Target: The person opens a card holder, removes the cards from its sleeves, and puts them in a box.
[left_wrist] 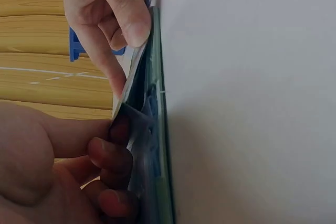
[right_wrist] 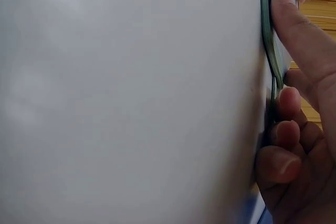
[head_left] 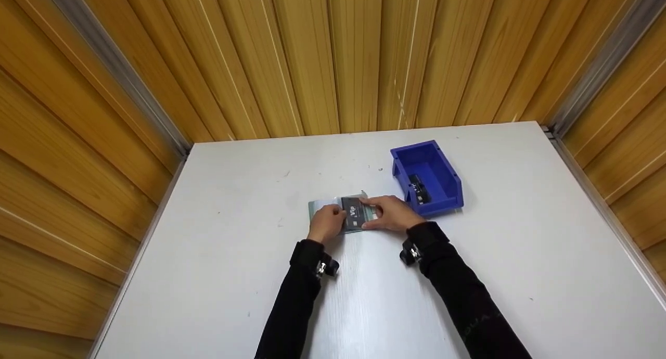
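Note:
A green-edged card holder (head_left: 318, 203) with clear plastic sleeves lies open on the white table. Over its middle is a dark card (head_left: 355, 213) printed "Vip". My left hand (head_left: 327, 223) pinches a clear sleeve (left_wrist: 137, 116) between thumb and fingertips at the card's left edge, lifting it off the layers beneath. From the right, my right hand (head_left: 393, 213) holds the card, its thumb at the near edge and a finger at the far edge. In the right wrist view, fingers (right_wrist: 286, 135) of this hand curl beside the holder's green edge (right_wrist: 266, 35).
A blue plastic bin (head_left: 455, 190) stands just behind and right of my right hand, with some dark cards (head_left: 419, 189) inside along its left wall. Wood-patterned panels (head_left: 359, 62) rise behind the table (head_left: 234, 255) and along both sides.

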